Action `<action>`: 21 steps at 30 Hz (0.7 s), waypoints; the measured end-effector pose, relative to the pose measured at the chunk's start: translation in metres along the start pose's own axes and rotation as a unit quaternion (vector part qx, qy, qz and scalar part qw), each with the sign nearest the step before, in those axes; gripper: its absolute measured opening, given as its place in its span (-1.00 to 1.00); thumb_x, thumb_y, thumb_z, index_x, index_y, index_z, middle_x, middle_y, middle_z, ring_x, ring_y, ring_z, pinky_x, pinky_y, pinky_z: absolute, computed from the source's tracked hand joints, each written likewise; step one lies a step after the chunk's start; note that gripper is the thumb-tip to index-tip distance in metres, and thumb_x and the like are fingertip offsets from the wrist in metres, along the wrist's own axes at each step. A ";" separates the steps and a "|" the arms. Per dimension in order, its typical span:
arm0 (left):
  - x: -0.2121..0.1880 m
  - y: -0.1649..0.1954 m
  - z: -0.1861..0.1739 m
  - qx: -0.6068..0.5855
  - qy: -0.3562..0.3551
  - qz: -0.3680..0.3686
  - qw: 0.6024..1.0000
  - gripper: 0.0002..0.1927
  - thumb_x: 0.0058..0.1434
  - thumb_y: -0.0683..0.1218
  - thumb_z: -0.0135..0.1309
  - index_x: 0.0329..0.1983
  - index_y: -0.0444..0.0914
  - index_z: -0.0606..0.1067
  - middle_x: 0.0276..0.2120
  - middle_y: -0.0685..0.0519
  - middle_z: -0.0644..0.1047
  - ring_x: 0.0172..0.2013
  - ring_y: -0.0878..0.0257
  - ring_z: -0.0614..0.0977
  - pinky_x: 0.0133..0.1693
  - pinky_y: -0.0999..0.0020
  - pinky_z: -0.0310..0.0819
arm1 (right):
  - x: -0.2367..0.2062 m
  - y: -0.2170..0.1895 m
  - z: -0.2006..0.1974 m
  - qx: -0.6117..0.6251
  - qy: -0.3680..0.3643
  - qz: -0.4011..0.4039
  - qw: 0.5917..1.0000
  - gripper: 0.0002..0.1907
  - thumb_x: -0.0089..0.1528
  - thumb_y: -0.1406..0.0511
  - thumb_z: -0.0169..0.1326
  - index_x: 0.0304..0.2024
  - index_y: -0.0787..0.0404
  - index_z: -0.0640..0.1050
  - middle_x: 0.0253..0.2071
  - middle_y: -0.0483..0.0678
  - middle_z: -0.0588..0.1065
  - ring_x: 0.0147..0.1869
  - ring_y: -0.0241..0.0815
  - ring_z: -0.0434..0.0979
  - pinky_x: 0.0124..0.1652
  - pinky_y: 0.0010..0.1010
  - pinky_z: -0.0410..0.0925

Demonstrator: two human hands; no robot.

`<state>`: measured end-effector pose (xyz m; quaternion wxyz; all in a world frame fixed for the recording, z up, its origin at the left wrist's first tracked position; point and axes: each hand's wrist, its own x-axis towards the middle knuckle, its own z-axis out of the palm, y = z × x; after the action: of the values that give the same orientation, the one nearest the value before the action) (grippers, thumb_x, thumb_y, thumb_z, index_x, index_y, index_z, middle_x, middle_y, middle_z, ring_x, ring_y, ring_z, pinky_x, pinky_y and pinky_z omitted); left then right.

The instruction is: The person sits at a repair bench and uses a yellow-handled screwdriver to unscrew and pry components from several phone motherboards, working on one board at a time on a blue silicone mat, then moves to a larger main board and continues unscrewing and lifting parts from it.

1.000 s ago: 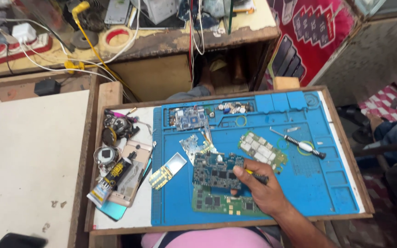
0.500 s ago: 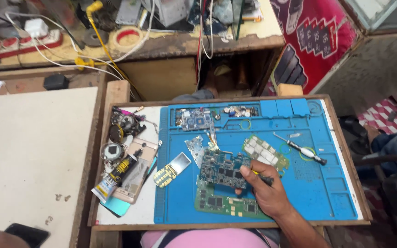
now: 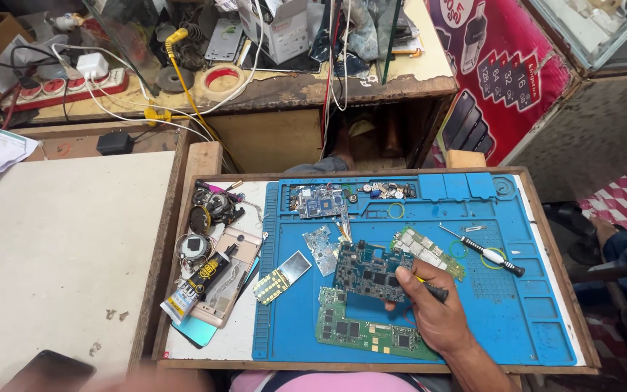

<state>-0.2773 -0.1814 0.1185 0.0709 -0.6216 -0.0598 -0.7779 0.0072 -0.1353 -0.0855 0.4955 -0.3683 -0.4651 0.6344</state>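
Open blue mat (image 3: 531, 319) is being left free to the right of the right hand (image 3: 429, 308), inside the wooden tray rim (image 3: 546, 239). A dark-handled tool (image 3: 433, 290) is being gripped in that hand, fingers curled, against the blue circuit board (image 3: 368, 272) lying mid-mat above a green board (image 3: 364, 334). The left hand is not being shown.

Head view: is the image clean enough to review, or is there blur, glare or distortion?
Head view: evenly lit, with soft shadows only; the blue mat, circuit boards and right hand are sharp; the wide lens bows the tray's wooden edges; a blurred skin-toned shape smears the bottom edge.
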 end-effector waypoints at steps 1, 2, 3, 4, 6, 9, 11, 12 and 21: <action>-0.004 0.000 -0.002 0.031 -0.019 -0.031 0.999 -0.20 0.17 0.30 0.31 0.33 -0.21 0.39 0.28 -0.06 0.49 0.25 0.10 0.57 0.28 0.22 0.51 | 0.000 0.001 -0.001 -0.003 0.010 -0.002 1.000 -0.67 0.36 0.21 0.03 -0.24 0.38 0.61 -0.36 0.04 0.61 -0.39 -0.25 0.54 -0.36 -0.39 0.43; -0.018 -0.007 0.003 0.068 -0.059 -0.072 0.993 -0.20 0.18 0.30 0.31 0.33 -0.21 0.39 0.28 -0.06 0.49 0.24 0.10 0.57 0.28 0.22 0.51 | 0.001 0.002 -0.002 -0.006 0.019 -0.004 1.000 -0.67 0.36 0.21 0.03 -0.29 0.38 0.60 -0.38 0.05 0.60 -0.40 -0.24 0.54 -0.38 -0.38 0.43; -0.032 -0.011 0.005 0.100 -0.115 -0.126 0.980 -0.21 0.18 0.30 0.30 0.33 -0.21 0.39 0.28 -0.06 0.50 0.24 0.10 0.57 0.28 0.22 0.51 | 0.001 0.003 -0.002 -0.008 0.029 -0.005 1.000 -0.66 0.37 0.22 0.04 -0.33 0.38 0.59 -0.40 0.06 0.60 -0.41 -0.23 0.54 -0.40 -0.38 0.42; -0.052 -0.016 0.009 0.122 -0.166 -0.178 0.962 -0.21 0.18 0.30 0.30 0.32 -0.21 0.39 0.28 -0.06 0.50 0.24 0.10 0.57 0.28 0.22 0.51 | 0.001 0.004 -0.003 0.000 0.034 -0.016 0.999 -0.67 0.38 0.23 0.05 -0.36 0.37 0.57 -0.39 0.05 0.59 -0.40 -0.23 0.55 -0.38 -0.38 0.43; -0.091 -0.030 0.007 0.114 -0.225 -0.278 0.927 -0.17 0.16 0.27 0.37 0.36 -0.21 0.39 0.29 -0.08 0.51 0.25 0.07 0.57 0.28 0.21 0.51 | 0.003 0.004 -0.004 0.018 0.046 -0.042 0.998 -0.66 0.40 0.25 0.07 -0.40 0.36 0.53 -0.39 0.03 0.57 -0.38 -0.23 0.55 -0.36 -0.37 0.44; -0.144 -0.044 -0.001 0.138 -0.304 -0.327 0.884 -0.01 -0.06 0.27 0.47 0.37 -0.22 0.39 0.23 -0.10 0.53 0.21 0.04 0.56 0.21 0.15 0.45 | 0.004 0.003 -0.003 0.013 0.050 -0.046 0.998 -0.67 0.38 0.26 0.08 -0.42 0.35 0.52 -0.41 0.04 0.57 -0.38 -0.22 0.57 -0.37 -0.37 0.45; -0.164 -0.048 -0.005 0.151 -0.332 -0.334 0.869 0.06 -0.17 0.28 0.50 0.36 -0.23 0.38 0.18 -0.09 0.55 0.18 0.03 0.57 0.17 0.12 0.42 | 0.004 0.002 0.001 -0.006 0.046 -0.042 0.998 -0.68 0.36 0.24 0.06 -0.40 0.36 0.55 -0.40 0.02 0.58 -0.39 -0.26 0.55 -0.37 -0.39 0.44; -0.171 -0.049 -0.006 0.149 -0.334 -0.342 0.866 0.07 -0.18 0.27 0.50 0.36 -0.23 0.39 0.17 -0.09 0.56 0.18 0.02 0.57 0.17 0.12 0.42 | 0.005 0.001 0.003 -0.017 0.044 -0.038 0.998 -0.68 0.35 0.24 0.06 -0.39 0.36 0.57 -0.40 0.01 0.58 -0.39 -0.27 0.54 -0.37 -0.41 0.43; -0.187 -0.047 -0.012 0.126 -0.350 -0.341 0.863 -0.05 -0.23 0.31 0.52 0.21 -0.17 0.50 0.04 0.01 0.63 0.04 0.12 0.67 0.11 0.21 0.49 | 0.003 0.001 0.008 -0.088 0.012 -0.008 0.996 -0.63 0.36 0.22 0.06 -0.49 0.32 0.51 -0.47 -0.03 0.55 -0.40 -0.31 0.51 -0.36 -0.42 0.44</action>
<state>-0.2573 -0.1312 -0.0666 -0.1465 -0.7800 -0.3858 -0.4704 -0.0012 -0.1345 -0.0839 0.4715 -0.4146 -0.5163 0.5824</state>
